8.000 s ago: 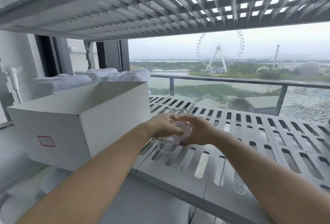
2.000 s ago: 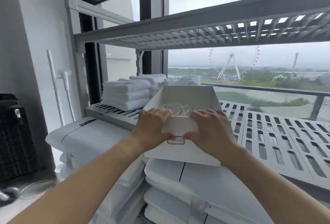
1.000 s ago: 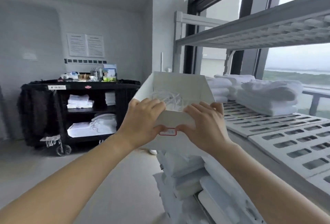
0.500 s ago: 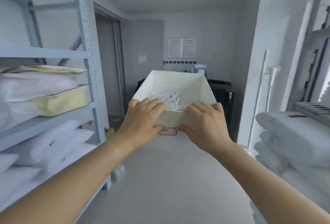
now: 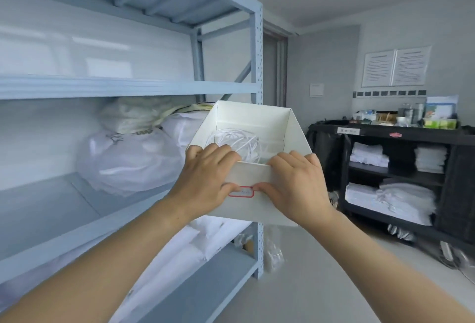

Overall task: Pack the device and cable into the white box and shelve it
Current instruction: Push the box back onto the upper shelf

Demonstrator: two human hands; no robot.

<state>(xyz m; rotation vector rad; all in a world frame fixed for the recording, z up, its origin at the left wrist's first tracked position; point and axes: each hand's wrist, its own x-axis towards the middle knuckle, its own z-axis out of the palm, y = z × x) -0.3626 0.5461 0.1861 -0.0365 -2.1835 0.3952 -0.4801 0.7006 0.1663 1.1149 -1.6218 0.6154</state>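
Both hands, the left hand [image 5: 205, 176] and right hand [image 5: 295, 183], grip the near wall of the open white box [image 5: 290, 137], held in the air. A coiled white cable [image 5: 236, 144] lies inside. A blue-grey shelf [image 5: 123, 87] with bagged linen [image 5: 133, 160] stands just to the left.

Bagged linens [image 5: 133, 160] on blue shelving [image 5: 255, 86] — black cart [image 5: 401, 132] beyond.

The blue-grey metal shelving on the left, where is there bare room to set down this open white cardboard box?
The middle shelf is bare left of the clear plastic bags of white linen, which crowd its right end. The shelf above looks bare. The bottom shelf is packed with white bundles. Both hands, left and right, hold the white cardboard box.
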